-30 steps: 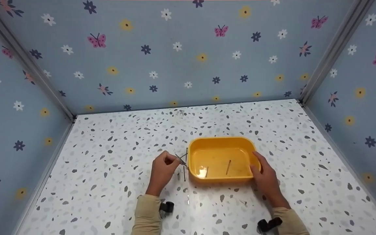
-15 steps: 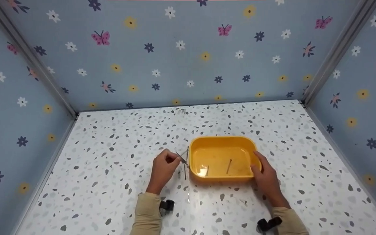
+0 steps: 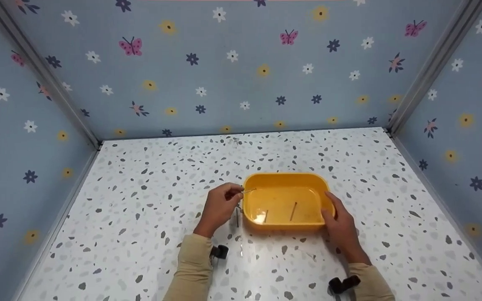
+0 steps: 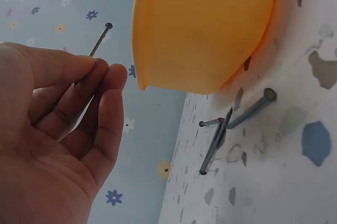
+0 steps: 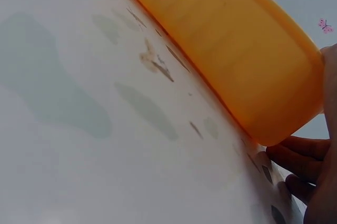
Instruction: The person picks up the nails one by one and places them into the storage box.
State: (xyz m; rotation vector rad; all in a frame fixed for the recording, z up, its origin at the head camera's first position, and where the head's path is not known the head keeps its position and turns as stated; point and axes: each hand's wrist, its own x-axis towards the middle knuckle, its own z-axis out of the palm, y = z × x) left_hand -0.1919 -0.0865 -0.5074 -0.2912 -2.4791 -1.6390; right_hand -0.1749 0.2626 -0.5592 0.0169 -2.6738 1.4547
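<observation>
My left hand (image 3: 222, 205) pinches a nail (image 4: 100, 41) between thumb and fingertips, its head pointing away from the hand. In the head view that nail reaches over the left rim of a yellow plastic tub (image 3: 280, 198). Two nails lie inside, one near the middle (image 3: 293, 211) and one nearer the front left (image 3: 266, 216). My right hand (image 3: 341, 228) grips the tub's right end, thumb over the rim and fingers along the outside wall. Several loose nails (image 4: 253, 107) lie on the table beside the tub's left end, partly hidden by my left hand in the head view.
The white speckled tabletop (image 3: 140, 225) carries the tub. Blue flowered panels (image 3: 241, 75) stand at the back and both sides. Black wrist mounts (image 3: 220, 251) are on both sleeves.
My left hand has risen from the loose nails and moved slightly right and away, bringing a nail over the tub's left rim. My right hand stays on the tub.
</observation>
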